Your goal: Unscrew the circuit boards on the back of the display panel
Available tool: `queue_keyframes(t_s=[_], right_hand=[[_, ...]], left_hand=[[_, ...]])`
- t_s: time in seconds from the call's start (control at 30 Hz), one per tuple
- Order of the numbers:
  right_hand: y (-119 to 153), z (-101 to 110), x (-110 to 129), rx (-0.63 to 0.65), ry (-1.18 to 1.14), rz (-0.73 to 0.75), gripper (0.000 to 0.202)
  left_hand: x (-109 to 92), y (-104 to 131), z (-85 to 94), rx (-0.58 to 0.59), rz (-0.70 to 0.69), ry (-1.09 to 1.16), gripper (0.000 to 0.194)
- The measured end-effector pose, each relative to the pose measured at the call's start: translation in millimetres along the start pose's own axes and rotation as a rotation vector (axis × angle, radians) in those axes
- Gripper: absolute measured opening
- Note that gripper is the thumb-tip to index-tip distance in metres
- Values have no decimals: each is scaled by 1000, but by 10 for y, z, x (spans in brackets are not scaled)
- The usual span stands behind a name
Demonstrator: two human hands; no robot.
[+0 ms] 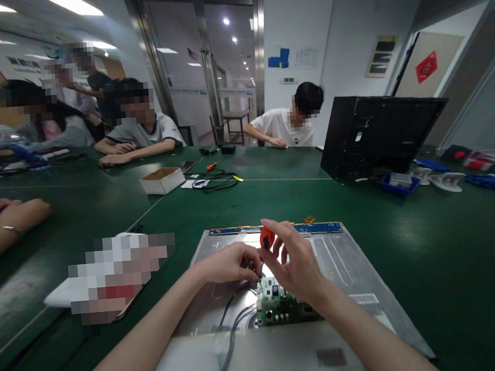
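A flat metal display panel [339, 258] lies in front of me, with a green circuit board [277, 312] on its back. My right hand [293, 256] grips the orange handle of a screwdriver [267, 236], held upright over the board's upper left part. Beside it, my left hand [236, 262] is closed with its fingertips near the screwdriver's shaft; what they pinch is hidden. Dark cables [233, 341] run from the board's left side toward the panel's near edge. Along the far edge is a narrow blue circuit strip [325, 227].
A phone-like object [113, 276], partly blurred, lies left of the panel. Farther back are an open box [162, 181], a black cable [215, 181] and another orange screwdriver [212, 166]. A black monitor housing [380, 135] stands at right beside a blue tray [400, 184]. Several people sit around the green table.
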State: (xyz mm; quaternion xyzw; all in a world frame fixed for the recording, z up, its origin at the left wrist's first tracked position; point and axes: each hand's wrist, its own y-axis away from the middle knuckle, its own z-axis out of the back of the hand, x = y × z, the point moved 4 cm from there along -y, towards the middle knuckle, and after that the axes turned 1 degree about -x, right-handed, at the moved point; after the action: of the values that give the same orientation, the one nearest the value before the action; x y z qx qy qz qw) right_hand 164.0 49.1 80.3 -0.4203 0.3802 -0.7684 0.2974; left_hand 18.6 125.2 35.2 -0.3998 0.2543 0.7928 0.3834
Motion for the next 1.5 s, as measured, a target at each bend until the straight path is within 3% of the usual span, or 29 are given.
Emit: queue_keyframes(t_s=[0.37, 0.83, 1.1, 1.5], right_hand=[[-1, 16, 20, 16, -1, 11, 54], [-17, 14, 15, -14, 15, -3, 41], [-13, 25, 28, 3, -26, 9, 51], [-7, 19, 5, -54, 10, 5, 43]], left_hand=[[-15, -15, 8, 17, -3, 3, 10], [-31, -27, 13, 24, 3, -15, 5], [-12, -26, 8, 21, 6, -12, 10], [-58, -14, 11, 10, 11, -6, 8]])
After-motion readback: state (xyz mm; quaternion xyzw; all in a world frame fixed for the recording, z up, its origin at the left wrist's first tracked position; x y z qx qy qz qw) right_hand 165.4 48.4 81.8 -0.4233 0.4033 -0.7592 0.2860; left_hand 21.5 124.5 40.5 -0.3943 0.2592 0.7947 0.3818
